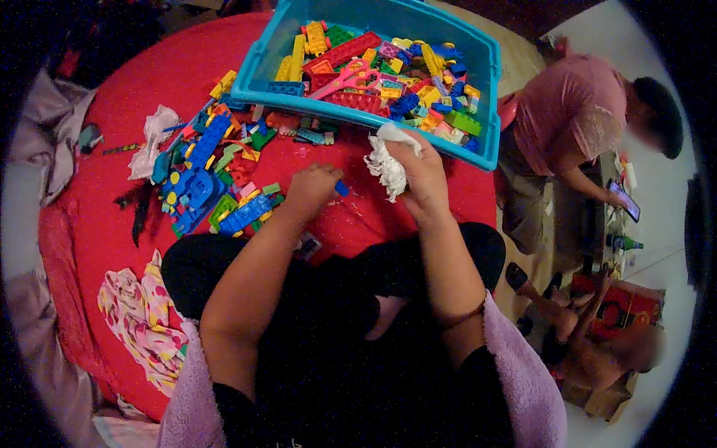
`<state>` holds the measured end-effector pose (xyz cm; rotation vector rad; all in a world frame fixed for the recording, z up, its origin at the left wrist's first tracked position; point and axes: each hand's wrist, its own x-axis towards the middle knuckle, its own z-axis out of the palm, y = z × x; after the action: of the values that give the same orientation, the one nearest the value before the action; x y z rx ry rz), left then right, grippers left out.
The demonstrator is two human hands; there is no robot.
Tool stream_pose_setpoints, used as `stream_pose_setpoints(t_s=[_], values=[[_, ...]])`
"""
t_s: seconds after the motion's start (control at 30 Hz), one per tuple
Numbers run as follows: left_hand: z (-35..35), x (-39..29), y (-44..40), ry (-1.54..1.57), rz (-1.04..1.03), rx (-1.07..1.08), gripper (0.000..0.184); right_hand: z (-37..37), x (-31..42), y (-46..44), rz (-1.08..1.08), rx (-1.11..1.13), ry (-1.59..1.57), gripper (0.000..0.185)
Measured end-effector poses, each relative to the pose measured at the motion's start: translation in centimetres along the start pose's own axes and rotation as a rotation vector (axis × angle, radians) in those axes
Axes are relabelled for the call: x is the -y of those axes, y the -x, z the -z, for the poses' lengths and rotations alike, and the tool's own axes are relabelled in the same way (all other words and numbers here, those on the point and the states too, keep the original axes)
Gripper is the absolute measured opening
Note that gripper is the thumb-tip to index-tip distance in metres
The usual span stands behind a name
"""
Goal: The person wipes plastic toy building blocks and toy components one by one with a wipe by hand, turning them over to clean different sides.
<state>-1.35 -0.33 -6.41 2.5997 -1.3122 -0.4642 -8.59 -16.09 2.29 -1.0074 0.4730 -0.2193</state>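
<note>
Partway, I judge: blue tub holds many toy bricks; loose heap lies outside. Left hand pinches small blue brick; right hand grips crumpled white wad.

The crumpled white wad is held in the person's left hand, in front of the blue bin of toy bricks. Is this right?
Not quite: the head view shows the crumpled white wad in the right hand, not the left hand. It is in front of the blue bin of toy bricks.
</note>
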Motion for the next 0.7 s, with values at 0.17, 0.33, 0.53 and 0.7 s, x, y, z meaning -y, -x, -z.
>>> stream_pose_setpoints(t_s=[0.17,0.33,0.53,0.7], values=[[0.1,0.1,-1.0,0.407,0.117,-0.348,0.023,-0.3,-0.4,0.3,0.033,-0.015,0.064,0.014],[3.1,-0.7,-1.3,1.281,0.242,-0.425,0.027,0.2,-1.4,-0.1,0.120,-0.045,0.284,0.014],[5.1,-2.0,-0.4,1.790,0.140,-0.148,0.038,-1.1,-1.4,0.5,0.269,-0.066,0.356,0.016],[6.9,-3.4,0.4,1.610,0.001,-0.165,0.036,-0.4,-1.6,-0.1,0.681,0.008,0.812,0.025]])
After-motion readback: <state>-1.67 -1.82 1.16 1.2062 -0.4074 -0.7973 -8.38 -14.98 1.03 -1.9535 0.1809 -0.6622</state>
